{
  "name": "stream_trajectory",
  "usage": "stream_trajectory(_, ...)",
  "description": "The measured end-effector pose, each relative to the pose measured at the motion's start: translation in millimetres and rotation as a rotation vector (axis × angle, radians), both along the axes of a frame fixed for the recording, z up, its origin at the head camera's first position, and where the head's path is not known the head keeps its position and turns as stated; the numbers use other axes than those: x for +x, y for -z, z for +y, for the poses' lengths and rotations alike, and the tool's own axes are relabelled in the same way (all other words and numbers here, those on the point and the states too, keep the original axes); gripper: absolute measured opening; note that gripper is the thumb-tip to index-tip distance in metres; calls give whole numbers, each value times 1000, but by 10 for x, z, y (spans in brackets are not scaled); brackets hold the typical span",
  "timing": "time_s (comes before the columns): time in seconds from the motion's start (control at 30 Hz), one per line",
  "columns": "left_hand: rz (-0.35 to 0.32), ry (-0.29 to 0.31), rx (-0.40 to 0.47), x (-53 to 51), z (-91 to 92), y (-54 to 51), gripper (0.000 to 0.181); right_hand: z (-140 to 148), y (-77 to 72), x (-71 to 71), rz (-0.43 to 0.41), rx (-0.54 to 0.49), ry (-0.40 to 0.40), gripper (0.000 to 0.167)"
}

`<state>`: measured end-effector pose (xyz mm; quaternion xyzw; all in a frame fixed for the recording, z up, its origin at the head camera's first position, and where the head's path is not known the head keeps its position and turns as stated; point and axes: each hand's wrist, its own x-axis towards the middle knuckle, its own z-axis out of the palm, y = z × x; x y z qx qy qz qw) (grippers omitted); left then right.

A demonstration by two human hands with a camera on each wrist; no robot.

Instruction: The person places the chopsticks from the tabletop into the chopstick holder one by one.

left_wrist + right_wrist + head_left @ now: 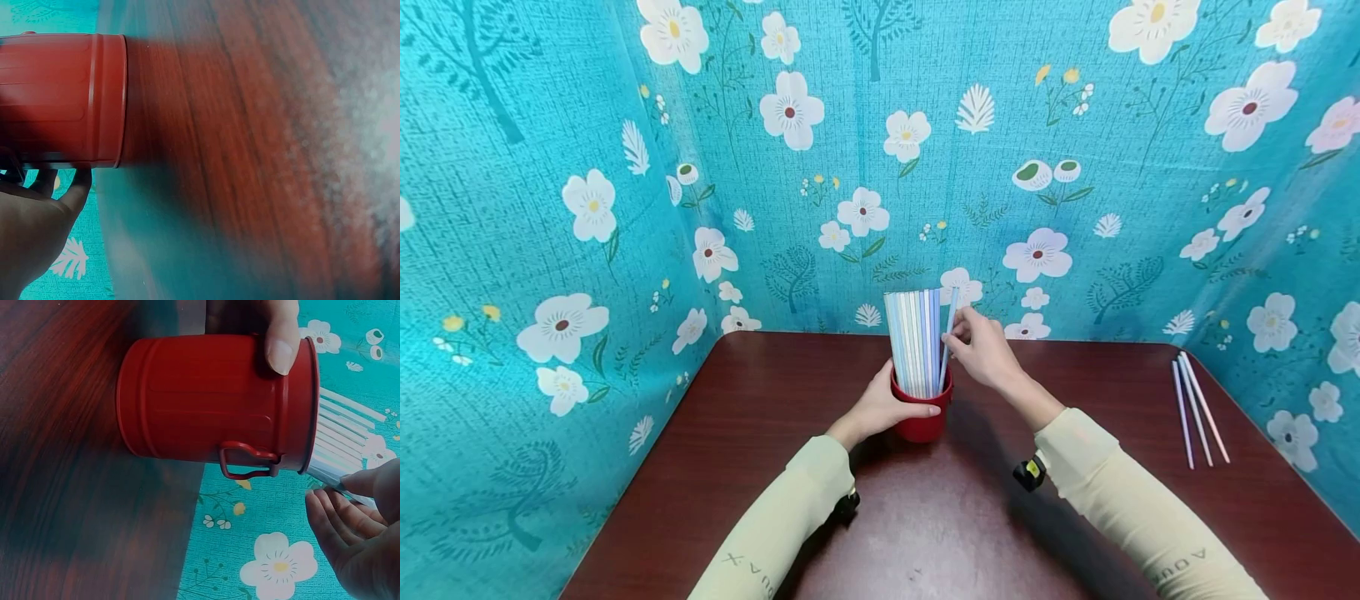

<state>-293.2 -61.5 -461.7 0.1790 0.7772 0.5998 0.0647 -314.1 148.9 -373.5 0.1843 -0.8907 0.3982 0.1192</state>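
A small red metal bucket stands on the table, full of slim, straight pastel sticks in blue, white and lilac. My left hand grips the bucket from the left, thumb across its front near the rim; in the right wrist view, the thumb presses on the red wall. At the bucket's right side, my right hand pinches a light-blue stick between thumb and fingers. The lower end of that stick is inside the rim, and it leans slightly right, apart from the bundle at its top.
Several loose pastel sticks lie at the table's right edge. The dark reddish wooden table meets a turquoise flowered cloth at the back and sides. A small side handle juts from the bucket.
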Motion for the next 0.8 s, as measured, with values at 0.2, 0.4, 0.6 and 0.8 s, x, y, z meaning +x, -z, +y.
stream_trajectory(0.2,-6,-1,-9,5,-5,11,96,3,57,-28,9,33,21,21)
stream_trajectory(0.4,-12,1,-9,20,1,18,96,-5,109,-41,-13,37,16,26)
stream_trajectory(0.6,-10,3,-2,22,-5,15,96,22,94,-1,-39,64,-35,29)
stream_trajectory(0.8,3,3,5,4,-11,6,94,163,-4,9,-61,101,-33,35)
